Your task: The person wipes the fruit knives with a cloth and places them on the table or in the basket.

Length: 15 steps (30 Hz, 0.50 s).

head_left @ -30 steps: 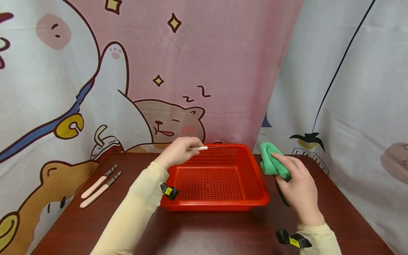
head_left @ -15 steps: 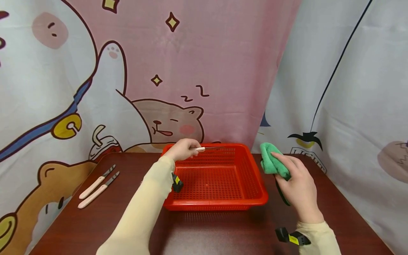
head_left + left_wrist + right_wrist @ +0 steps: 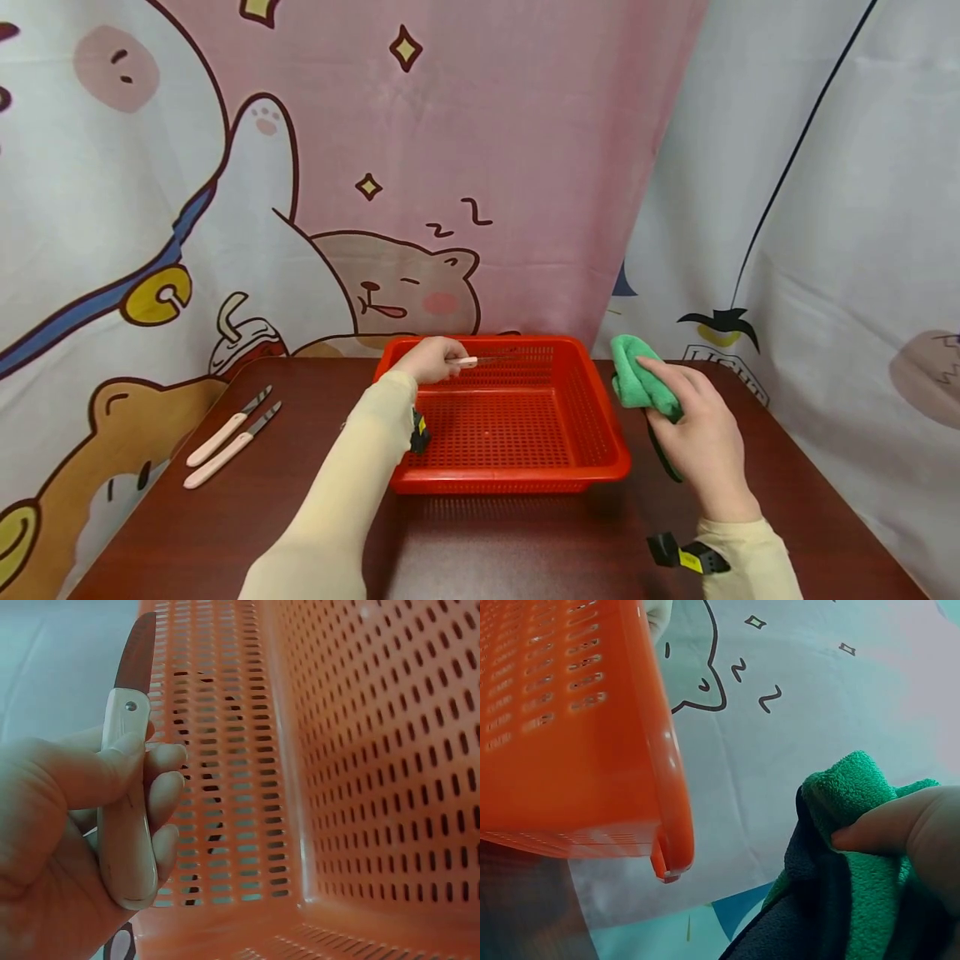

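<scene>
My left hand (image 3: 433, 360) grips a knife (image 3: 463, 362) by its pale handle, over the far left part of the red plastic basket (image 3: 517, 477). In the left wrist view the knife (image 3: 127, 802) lies across the palm, thumb pressed on the handle and fingers curled round it, the blade pointing away. To the right of the basket, my right hand (image 3: 701, 433) holds a bunched green cloth (image 3: 643, 373). The right wrist view shows the thumb pressing on the cloth (image 3: 855, 791), which has a dark side too.
Two knives (image 3: 228, 437) with pale handles lie side by side on the brown table (image 3: 480, 550), left of the basket. A printed curtain (image 3: 525, 167) hangs behind and around the table.
My left hand has moved slightly right and then down toward the basket, still holding the knife. The right hand and the cloth have stayed nearly in place.
</scene>
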Tool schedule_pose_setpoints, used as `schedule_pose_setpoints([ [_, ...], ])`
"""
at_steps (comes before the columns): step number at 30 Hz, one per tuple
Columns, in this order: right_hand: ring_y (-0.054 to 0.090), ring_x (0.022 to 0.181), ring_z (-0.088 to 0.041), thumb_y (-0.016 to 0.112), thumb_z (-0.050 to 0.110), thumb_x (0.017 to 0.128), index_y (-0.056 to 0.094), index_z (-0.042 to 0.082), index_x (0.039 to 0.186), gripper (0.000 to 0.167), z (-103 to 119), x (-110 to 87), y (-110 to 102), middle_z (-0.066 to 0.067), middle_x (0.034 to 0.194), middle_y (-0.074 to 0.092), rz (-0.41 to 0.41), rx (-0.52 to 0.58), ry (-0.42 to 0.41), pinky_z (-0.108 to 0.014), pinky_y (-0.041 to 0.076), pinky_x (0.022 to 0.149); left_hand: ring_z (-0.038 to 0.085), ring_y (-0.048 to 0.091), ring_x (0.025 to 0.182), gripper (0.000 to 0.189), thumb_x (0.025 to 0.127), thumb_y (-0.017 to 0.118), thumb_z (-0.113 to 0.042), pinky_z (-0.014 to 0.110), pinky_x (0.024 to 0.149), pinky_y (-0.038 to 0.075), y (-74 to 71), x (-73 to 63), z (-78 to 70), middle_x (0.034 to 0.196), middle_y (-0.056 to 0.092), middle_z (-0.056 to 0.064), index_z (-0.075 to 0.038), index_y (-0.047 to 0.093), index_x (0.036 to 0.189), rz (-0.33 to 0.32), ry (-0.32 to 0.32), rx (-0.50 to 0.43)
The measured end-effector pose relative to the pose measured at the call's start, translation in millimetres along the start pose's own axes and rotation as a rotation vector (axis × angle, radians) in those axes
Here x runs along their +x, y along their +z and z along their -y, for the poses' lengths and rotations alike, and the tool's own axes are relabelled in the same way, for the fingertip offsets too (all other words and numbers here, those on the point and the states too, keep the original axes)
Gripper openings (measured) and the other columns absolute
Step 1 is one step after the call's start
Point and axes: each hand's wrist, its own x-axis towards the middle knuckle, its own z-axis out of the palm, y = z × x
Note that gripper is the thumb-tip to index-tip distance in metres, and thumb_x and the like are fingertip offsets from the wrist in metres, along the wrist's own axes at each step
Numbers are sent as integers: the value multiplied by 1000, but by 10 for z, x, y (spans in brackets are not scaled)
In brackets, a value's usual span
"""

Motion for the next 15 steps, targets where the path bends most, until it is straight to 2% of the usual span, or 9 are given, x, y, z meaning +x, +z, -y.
schedule_pose_setpoints([
  [6,56,102,-36,75,-7,75,64,22,131,64,-16,0,26,-15,120,58,2,1,-11,-58,47,76,18,51,71,16,93,63,2,27,62,42,97,74,82,88,68,13,-10,73,94,31,-20,47],
  [11,57,102,-35,75,-7,75,65,22,131,64,-43,0,45,-15,118,59,-6,-3,-29,-55,47,77,18,51,75,16,90,65,4,30,67,43,172,102,73,89,68,7,-5,75,100,61,-10,137],
  [15,57,103,-35,75,-7,74,65,22,131,64,-50,-1,47,-14,119,59,-8,-3,-35,-56,47,77,18,50,75,13,90,67,1,31,69,43,229,101,47,90,68,5,-5,74,98,94,-23,190],
])
